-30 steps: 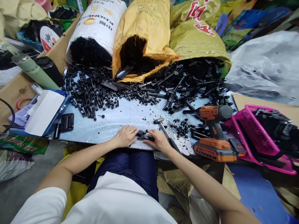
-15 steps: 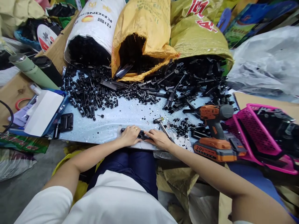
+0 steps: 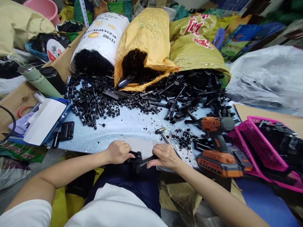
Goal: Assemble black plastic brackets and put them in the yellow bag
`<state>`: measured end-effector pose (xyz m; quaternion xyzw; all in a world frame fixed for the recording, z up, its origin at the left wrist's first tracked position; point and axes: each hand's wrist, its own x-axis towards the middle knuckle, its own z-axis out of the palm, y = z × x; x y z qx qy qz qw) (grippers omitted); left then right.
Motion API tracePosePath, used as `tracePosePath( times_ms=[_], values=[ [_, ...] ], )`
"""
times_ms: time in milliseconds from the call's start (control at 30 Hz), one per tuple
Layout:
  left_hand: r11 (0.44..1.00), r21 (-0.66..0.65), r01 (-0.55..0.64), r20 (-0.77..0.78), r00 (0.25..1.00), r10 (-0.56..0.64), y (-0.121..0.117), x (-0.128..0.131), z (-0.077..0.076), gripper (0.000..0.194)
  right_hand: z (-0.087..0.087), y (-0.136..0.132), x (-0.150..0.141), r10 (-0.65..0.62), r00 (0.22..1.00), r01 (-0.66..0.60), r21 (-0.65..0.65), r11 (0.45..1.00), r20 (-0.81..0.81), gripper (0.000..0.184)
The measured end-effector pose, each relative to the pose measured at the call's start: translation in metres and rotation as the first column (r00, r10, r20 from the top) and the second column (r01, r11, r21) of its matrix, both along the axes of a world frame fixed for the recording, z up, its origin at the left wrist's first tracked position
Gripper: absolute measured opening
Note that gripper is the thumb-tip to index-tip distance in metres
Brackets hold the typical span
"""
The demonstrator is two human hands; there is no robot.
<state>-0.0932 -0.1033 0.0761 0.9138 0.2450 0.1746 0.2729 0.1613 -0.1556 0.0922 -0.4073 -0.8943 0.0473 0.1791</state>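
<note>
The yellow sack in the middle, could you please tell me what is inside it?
Long black pieces show in the open mouth of the yellow sack. Farther in is too dark to tell, and the cloth covers the rest.

Just below the middle of the frame, I see the left hand and right hand holding a black part. A drill sits right of centre; sacks crowd the upper middle, black pieces strewn before them.
</note>
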Motion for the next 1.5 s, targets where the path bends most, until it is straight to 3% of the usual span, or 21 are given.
tracePosePath(
  times_ms=[67, 133, 233, 300, 367, 433, 500, 567, 700, 767, 833, 967, 1033, 1100, 1200, 1267, 1333, 1400, 1467, 1500],
  values=[
    [0.994, -0.107, 0.028, 0.122, 0.992, -0.015, -0.013, -0.004, 0.016, 0.061, 0.013, -0.005, -0.008, 0.129, 0.975, -0.140, -0.050, 0.989, -0.184, 0.061],
    [0.972, -0.214, 0.098, 0.256, 0.966, -0.041, -0.028, -0.004, 0.031, 0.066, 0.018, -0.014, -0.021, 0.223, 0.892, -0.286, -0.109, 0.952, -0.394, 0.059],
    [0.936, -0.291, 0.200, 0.406, 0.911, -0.069, -0.047, 0.008, 0.040, 0.073, 0.005, -0.024, -0.056, 0.236, 0.700, -0.426, -0.130, 0.895, -0.674, 0.063],
    [0.949, -0.274, 0.153, 0.479, 0.878, -0.003, -0.053, 0.020, 0.034, 0.081, -0.017, -0.023, -0.083, 0.115, 0.578, -0.295, -0.076, 0.952, -0.808, 0.070],
    [0.971, -0.238, 0.007, 0.508, 0.853, 0.119, -0.052, 0.031, 0.021, 0.090, -0.040, -0.012, -0.103, -0.097, 0.495, 0.023, -0.098, 0.995, -0.863, 0.076],
    [0.976, -0.185, -0.112, 0.468, 0.863, 0.188, -0.041, 0.039, 0.004, 0.100, -0.056, 0.012, -0.107, -0.293, 0.465, 0.273, -0.179, 0.945, -0.836, 0.073],
    [0.983, -0.108, -0.151, 0.341, 0.923, 0.179, -0.021, 0.045, -0.013, 0.103, -0.064, 0.049, -0.093, -0.348, 0.539, 0.303, -0.209, 0.930, -0.767, 0.062],
    [0.982, -0.019, -0.189, 0.144, 0.971, 0.190, 0.010, 0.049, -0.030, 0.096, -0.063, 0.099, -0.066, -0.286, 0.671, 0.204, -0.200, 0.958, -0.685, 0.055],
    [0.955, 0.182, -0.234, -0.165, 0.950, 0.264, 0.080, 0.064, -0.056, 0.081, -0.049, 0.214, -0.028, -0.270, 0.883, 0.227, -0.153, 0.962, -0.384, 0.038],
    [0.928, 0.290, -0.234, -0.212, 0.930, 0.301, 0.106, 0.072, -0.062, 0.074, -0.044, 0.263, -0.038, -0.230, 0.951, 0.215, -0.094, 0.972, -0.207, 0.037],
    [0.879, 0.401, -0.258, -0.186, 0.917, 0.354, 0.117, 0.076, -0.064, 0.063, -0.045, 0.298, -0.065, -0.211, 0.975, 0.206, -0.069, 0.976, -0.067, 0.041],
    [0.811, 0.484, -0.327, -0.098, 0.901, 0.422, 0.115, 0.060, -0.058, 0.032, -0.054, 0.333, -0.131, -0.221, 0.975, 0.221, -0.097, 0.970, 0.013, 0.053],
    [0.782, 0.463, -0.418, -0.068, 0.863, 0.501, 0.117, 0.037, -0.050, 0.025, -0.057, 0.340, -0.151, -0.231, 0.973, 0.230, -0.127, 0.965, 0.007, 0.054],
    [0.693, 0.429, -0.579, -0.051, 0.751, 0.659, 0.129, 0.007, -0.040, 0.027, -0.057, 0.342, -0.156, -0.258, 0.965, 0.250, -0.135, 0.959, -0.041, 0.052],
    [0.413, 0.397, -0.820, -0.097, 0.410, 0.907, 0.161, -0.042, -0.025, 0.033, -0.050, 0.338, -0.146, -0.298, 0.885, 0.249, -0.177, 0.952, -0.358, 0.051],
    [0.259, 0.379, -0.889, -0.209, 0.190, 0.959, 0.182, -0.070, -0.019, 0.035, -0.044, 0.326, -0.133, -0.311, 0.734, 0.147, -0.306, 0.941, -0.604, 0.054],
    [0.223, 0.343, -0.912, -0.377, 0.084, 0.922, 0.195, -0.088, -0.020, 0.035, -0.040, 0.305, -0.120, -0.372, 0.585, -0.006, -0.462, 0.887, -0.721, 0.058],
    [0.253, 0.323, -0.912, -0.488, 0.069, 0.870, 0.197, -0.097, -0.025, 0.032, -0.038, 0.274, -0.106, -0.467, 0.490, -0.113, -0.585, 0.803, -0.736, 0.059],
    [0.292, 0.355, -0.888, -0.465, 0.103, 0.879, 0.187, -0.101, -0.028, 0.031, -0.038, 0.233, -0.091, -0.511, 0.492, -0.151, -0.646, 0.748, -0.705, 0.059],
    [0.314, 0.380, -0.870, -0.414, 0.144, 0.899, 0.179, -0.102, -0.028, 0.031, -0.039, 0.211, -0.082, -0.493, 0.538, -0.151, -0.653, 0.742, -0.684, 0.060]
  ],
)
